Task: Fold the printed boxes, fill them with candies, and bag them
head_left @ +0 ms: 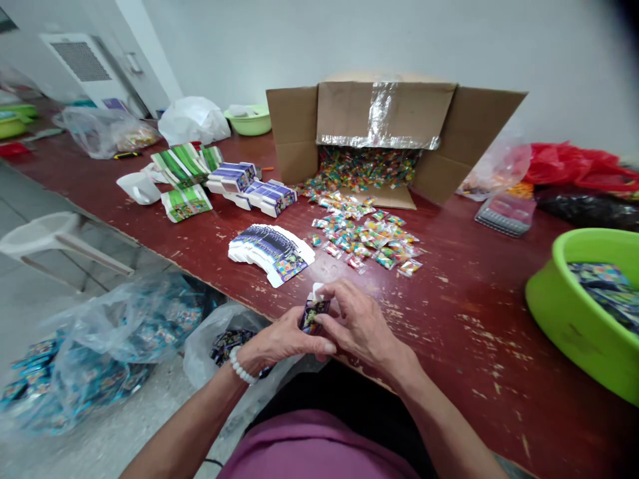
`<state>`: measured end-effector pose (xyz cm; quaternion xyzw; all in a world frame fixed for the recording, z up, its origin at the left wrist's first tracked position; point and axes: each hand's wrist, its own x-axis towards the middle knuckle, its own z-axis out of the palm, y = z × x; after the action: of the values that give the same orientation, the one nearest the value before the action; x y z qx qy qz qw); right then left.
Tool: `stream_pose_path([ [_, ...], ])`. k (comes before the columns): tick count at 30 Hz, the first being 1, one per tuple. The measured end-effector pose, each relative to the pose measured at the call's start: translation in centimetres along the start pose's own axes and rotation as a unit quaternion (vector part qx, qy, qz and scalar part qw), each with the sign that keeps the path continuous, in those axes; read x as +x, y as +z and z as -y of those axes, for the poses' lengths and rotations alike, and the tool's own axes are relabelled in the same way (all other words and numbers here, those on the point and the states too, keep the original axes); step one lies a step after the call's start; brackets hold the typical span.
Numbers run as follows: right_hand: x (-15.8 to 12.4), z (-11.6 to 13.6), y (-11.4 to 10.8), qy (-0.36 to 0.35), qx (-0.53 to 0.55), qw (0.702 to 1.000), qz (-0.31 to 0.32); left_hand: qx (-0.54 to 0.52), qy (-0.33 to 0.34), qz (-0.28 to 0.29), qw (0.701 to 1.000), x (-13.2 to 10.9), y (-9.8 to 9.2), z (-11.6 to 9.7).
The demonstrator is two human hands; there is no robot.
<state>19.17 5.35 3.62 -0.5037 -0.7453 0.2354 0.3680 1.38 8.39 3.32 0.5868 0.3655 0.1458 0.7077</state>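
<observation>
Between my two hands is a small dark purple printed box (312, 315) with a white flap at its top end. My left hand (289, 334) grips it from the left, thumb across its lower end. My right hand (352, 318) holds its right side, with fingertips at the white flap. Just beyond my hands, a fanned stack of flat purple cartons (272, 249) lies on the table. To its right spreads a pile of small clear-wrapped colourful candies (367, 233). Whether anything is inside the held box is hidden.
An open cardboard box (384, 116) full of candies lies against the wall. Green cartons (187, 201) and purple cartons (269, 196) are stacked at the left by a white cup (140, 188). A green basin (574, 313) holds dark packets at right. Plastic bags (124, 352) sit on the floor.
</observation>
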Motion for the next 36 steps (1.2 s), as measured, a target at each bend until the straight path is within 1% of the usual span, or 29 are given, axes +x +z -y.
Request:
stream_pose_path([
  [4, 0.0, 0.1, -0.2, 0.02, -0.01, 0.999, 0.028, -0.037, -0.024, 0.013, 0.999, 0.1, 0.2, 0.1],
  [8, -0.2, 0.3, -0.9, 0.026, 0.037, 0.998, 0.049, -0.042, -0.028, 0.043, 0.998, 0.3, 0.0, 0.7],
  [13, -0.6, -0.1, -1.7, 0.059, 0.103, 0.981, 0.15, -0.044, -0.036, 0.071, 0.996, 0.1, -0.4, 1.1],
  [15, -0.8, -0.2, -1.7, 0.065, 0.112, 0.978, 0.163, -0.035, -0.047, 0.082, 0.995, 0.2, -0.4, 1.1],
  [17, -1.0, 0.0, -1.6, 0.068, 0.104, 0.981, 0.147, -0.017, -0.047, 0.071, 0.996, 0.4, -0.4, 1.1],
  [19, -1.4, 0.3, -1.4, 0.077, 0.076, 0.986, 0.127, 0.008, -0.035, 0.03, 0.999, 0.8, -0.4, 1.3],
  [21, -1.6, 0.7, -1.2, 0.083, 0.055, 0.987, 0.126, 0.033, -0.017, -0.016, 0.999, 1.1, -0.5, 1.6],
  [22, -1.7, 0.9, -1.1, 0.081, 0.06, 0.986, 0.131, 0.04, -0.008, -0.028, 0.999, 1.2, -0.5, 1.8],
  [24, -1.8, 1.0, -0.8, 0.074, 0.095, 0.984, 0.129, 0.043, 0.004, -0.031, 0.999, 1.4, -0.6, 1.9],
  [25, -1.8, 0.9, -0.5, 0.074, 0.112, 0.984, 0.115, 0.043, 0.006, -0.029, 0.999, 1.4, -0.6, 1.9],
  [26, -1.7, 0.8, -0.3, 0.083, 0.12, 0.986, 0.083, 0.045, 0.007, -0.031, 0.998, 1.4, -0.6, 1.8],
  [27, -1.7, 0.6, 0.0, 0.101, 0.117, 0.987, 0.037, 0.047, 0.009, -0.039, 0.998, 1.3, -0.5, 1.7],
  [29, -1.6, -0.1, 0.5, 0.151, 0.104, 0.981, -0.059, 0.045, 0.014, -0.071, 0.996, 1.3, -0.3, 1.4],
  [30, -1.6, -0.5, 0.8, 0.171, 0.108, 0.975, -0.087, 0.038, 0.018, -0.088, 0.995, 1.4, -0.2, 1.4],
  [31, -1.5, -1.0, 1.1, 0.185, 0.127, 0.97, -0.093, 0.029, 0.024, -0.104, 0.994, 1.4, 0.0, 1.4],
  [33, -1.5, -1.8, 1.7, 0.2, 0.205, 0.956, -0.06, 0.008, 0.035, -0.124, 0.992, 1.6, 0.4, 1.6],
  [34, -1.5, -2.1, 2.0, 0.206, 0.248, 0.945, -0.045, -0.001, 0.037, -0.128, 0.991, 1.8, 0.7, 1.7],
  [36, -1.6, -2.4, 2.4, 0.228, 0.311, 0.922, -0.038, -0.003, 0.036, -0.133, 0.99, 2.0, 1.0, 1.9],
])
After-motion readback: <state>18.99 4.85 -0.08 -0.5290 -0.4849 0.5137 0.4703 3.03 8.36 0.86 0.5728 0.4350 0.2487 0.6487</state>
